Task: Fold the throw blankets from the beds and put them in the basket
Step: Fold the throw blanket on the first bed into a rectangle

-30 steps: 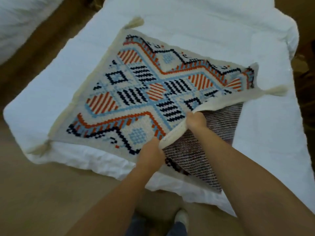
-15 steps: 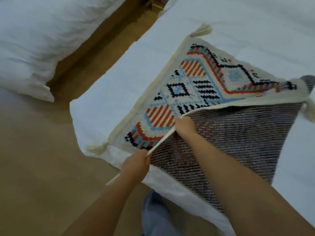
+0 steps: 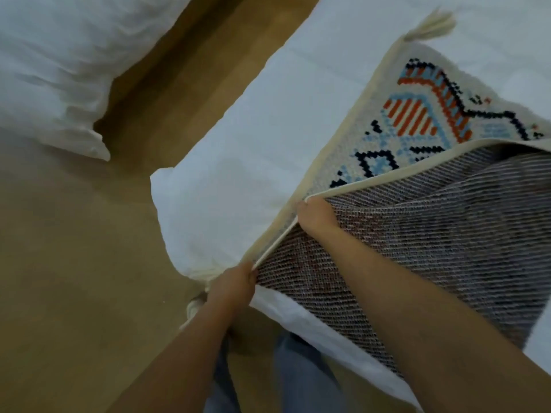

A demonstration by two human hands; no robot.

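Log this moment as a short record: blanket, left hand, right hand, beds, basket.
blanket: patterned throw, near part turned over, striped underside up
left hand: grips the cream edge near the bed corner
right hand: grips the same edge farther along
bed: white, under the blanket
second bed: white, upper left
basket: not in view

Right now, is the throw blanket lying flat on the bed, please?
No, the left hand and right hand hold the throw blanket's edge folded over.

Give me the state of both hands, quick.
Left hand: closed, gripping the folded-over edge of the throw blanket.
Right hand: closed, gripping the same edge farther along.
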